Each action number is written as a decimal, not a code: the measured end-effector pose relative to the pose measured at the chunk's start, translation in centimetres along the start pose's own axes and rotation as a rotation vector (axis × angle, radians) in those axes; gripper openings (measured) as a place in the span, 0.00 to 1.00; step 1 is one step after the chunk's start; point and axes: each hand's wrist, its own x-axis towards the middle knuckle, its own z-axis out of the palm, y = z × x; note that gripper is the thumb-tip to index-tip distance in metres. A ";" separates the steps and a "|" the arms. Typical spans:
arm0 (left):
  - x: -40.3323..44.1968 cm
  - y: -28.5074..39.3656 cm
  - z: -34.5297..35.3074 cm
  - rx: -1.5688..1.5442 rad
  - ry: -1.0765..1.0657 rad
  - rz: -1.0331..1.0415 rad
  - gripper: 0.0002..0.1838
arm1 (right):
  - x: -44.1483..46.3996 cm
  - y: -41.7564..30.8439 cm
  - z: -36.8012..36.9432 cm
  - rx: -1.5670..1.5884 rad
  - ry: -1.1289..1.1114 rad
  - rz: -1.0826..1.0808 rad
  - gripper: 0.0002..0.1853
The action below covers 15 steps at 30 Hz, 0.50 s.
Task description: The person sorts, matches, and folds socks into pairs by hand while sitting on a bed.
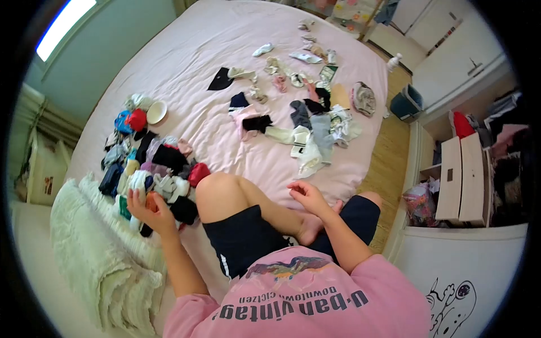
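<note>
Start at the pink shirt point(315, 287) and dark shorts point(236, 234): you sit cross-legged on the bed point(191, 107). Your right hand point(307, 196) hangs above your lower leg, fingers loosely curled and apart from the thumb; nothing shows in it.

Your left hand point(151, 215) is at the near edge of the pile point(169, 159), fingers spread. An orange piece point(151, 201) shows between fingers and thumb; you cannot tell from this view whether it is gripped or merely lies behind. A white bundle point(138, 181) sits at the fingertips, a black piece point(183, 210) to the right of the hand. Folded ruffled fabric point(104, 259) lies left of your arm.

The step in hand is judged to be handling small pieces at this pile. From this position, a secure pick calls for closing the left fingers on one piece only, clear of its neighbours; the right hand appears free to assist.

Beyond the legs, locate the loose group: a white sock point(305, 147), a grey sock point(322, 134) and others, partly overlapping. A pale round bowl-like item point(156, 112) rests at the pile's far end.

Note the limits. The left palm and the pile's lower layers are hidden. Small pieces at the bed's far end are hard to identify, and the black lens border cuts off the corners.
</note>
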 end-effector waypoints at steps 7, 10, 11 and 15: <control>-1.4 13.3 7.2 -0.423 -0.570 0.049 0.18 | 0.0 -0.5 -0.5 -0.097 0.011 -0.020 0.11; -2.2 16.8 11.7 -0.637 -0.609 0.165 0.16 | -0.5 0.0 -1.5 -0.155 0.015 0.004 0.13; -2.3 17.7 12.8 -0.654 -0.633 0.204 0.15 | -0.6 0.5 -1.9 -0.183 0.029 0.013 0.14; -2.6 19.5 15.9 -0.690 -0.751 0.301 0.14 | -0.8 1.4 -4.0 -0.219 0.097 0.055 0.14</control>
